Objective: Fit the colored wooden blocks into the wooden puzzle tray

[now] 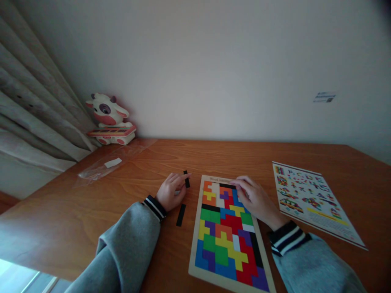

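Observation:
A shallow wooden puzzle tray (193,260) full of coloured block pieces lies in front of me, slightly tilted to the right. My right hand (255,201) is over its top right corner, index finger stretched out to the end of a black strip piece (225,186) along the top row. The remaining fingers are loosely bent above the blue piece there. Left of the tray, my left hand (172,191) rests on the table with its index finger laid across a black strip (187,183); the thumb stays apart from it. Another black strip (181,215) lies beside the left wrist.
The wooden table (244,156) meets a pale wall at the back. A printed pattern sheet (314,199) lies to the right. At the back left stand a cow-shaped toy keyboard (111,122) and a clear plastic bag (100,169), next to a curtain (33,97).

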Tool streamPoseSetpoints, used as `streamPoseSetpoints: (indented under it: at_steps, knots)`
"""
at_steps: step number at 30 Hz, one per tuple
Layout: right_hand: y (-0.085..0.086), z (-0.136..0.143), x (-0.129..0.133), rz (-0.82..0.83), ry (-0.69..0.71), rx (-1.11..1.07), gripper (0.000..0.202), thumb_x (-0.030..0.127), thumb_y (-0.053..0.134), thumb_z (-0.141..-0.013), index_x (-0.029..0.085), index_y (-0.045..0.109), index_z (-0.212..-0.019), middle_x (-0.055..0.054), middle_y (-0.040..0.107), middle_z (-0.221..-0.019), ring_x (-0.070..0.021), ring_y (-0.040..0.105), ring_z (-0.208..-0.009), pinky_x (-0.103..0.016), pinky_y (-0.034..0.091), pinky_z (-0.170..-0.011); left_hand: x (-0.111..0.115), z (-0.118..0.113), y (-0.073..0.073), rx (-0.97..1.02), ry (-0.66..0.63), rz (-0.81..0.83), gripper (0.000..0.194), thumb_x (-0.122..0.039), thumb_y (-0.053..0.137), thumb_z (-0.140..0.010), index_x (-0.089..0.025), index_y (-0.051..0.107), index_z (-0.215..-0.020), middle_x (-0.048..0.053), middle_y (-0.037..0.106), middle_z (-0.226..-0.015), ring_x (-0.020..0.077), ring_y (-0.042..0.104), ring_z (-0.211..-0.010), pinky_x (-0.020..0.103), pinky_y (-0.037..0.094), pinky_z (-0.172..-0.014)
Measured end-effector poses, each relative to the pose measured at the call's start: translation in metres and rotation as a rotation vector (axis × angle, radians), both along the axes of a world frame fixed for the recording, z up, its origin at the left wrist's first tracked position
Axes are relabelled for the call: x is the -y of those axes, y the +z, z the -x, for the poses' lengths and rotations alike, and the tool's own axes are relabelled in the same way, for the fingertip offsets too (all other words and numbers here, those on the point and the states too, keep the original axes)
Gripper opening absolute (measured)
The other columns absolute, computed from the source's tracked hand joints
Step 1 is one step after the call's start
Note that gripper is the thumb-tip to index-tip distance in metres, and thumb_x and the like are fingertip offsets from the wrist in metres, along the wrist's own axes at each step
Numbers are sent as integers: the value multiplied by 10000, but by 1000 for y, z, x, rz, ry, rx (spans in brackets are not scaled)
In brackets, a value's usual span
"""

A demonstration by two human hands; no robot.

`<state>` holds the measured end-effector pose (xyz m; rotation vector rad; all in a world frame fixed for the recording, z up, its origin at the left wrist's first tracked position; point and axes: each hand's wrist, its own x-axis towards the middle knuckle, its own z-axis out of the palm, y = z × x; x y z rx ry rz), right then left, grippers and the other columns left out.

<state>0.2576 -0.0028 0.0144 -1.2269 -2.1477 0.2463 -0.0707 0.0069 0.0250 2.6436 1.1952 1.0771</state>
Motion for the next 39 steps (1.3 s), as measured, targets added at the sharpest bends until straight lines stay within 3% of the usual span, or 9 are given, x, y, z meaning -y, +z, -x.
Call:
streamPoseSetpoints:
  at_steps: [4,6,10,16,21,32,35,39]
  knots:
    - [5,8,-21,-8,87,150,415,72,407,-881,251,656,-1161,-80,579,-1112,-226,577,-1031,-417,480,-929,-3,-33,-4,5,-38,59,449,-127,487,-840,-154,523,-1287,94,645,-938,222,607,-871,370,526,-823]
    - [5,14,-29,11,131,203,443,27,397,-859,239,674,-1132,-83,572,-1126,-216,565,-1049,-397,469,-944,-4,-46,-5,-8,-64,92,453,-130,477,-848,-168,504,-1299,100,645,-1027,216,616,-923,357,528,-855]
    - [4,22,-34,22,187,256,416,16,410,-857,232,677,-1094,-80,571,-1129,-210,551,-1059,-382,449,-962,-4,-59,-6,-38,-127,137,467,-122,467,-843,-168,496,-1307,86,649,-1016,192,634,-896,315,536,-846]
    - [6,23,-33,-8,163,312,462,-33,383,-812,232,666,-1063,-76,581,-1111,-214,535,-1066,-387,440,-953,-4,-57,-11,-75,-112,179,515,-133,494,-835,-191,469,-1346,89,637,-1115,187,647,-913,300,538,-832]
    - [5,23,-34,-41,132,353,344,16,424,-839,198,657,-1013,-89,594,-1078,-224,539,-1022,-387,457,-916,-3,-56,-12,-125,-117,181,508,-156,499,-845,-196,465,-1350,97,624,-1209,209,642,-1007,333,523,-907]
    - [6,22,-32,-111,184,349,324,66,450,-868,213,666,-1059,-88,614,-1060,-223,566,-992,-396,481,-897,-1,-57,-9,-158,-101,176,483,-165,490,-854,-176,482,-1337,106,644,-1134,213,645,-952,342,533,-861]
    - [10,24,-27,-115,181,298,257,131,470,-891,209,651,-1055,-91,620,-1060,-229,576,-991,-409,485,-893,-1,-57,-11,-145,-107,174,473,-162,481,-863,-183,479,-1336,104,643,-1153,213,641,-983,342,530,-881]
    - [15,28,-14,-95,132,223,234,328,588,-876,221,623,-1082,-89,612,-1114,-251,580,-1031,-440,473,-927,-1,-57,-12,-136,-108,167,463,-164,473,-872,-187,480,-1334,103,641,-1171,214,639,-1008,346,527,-904]
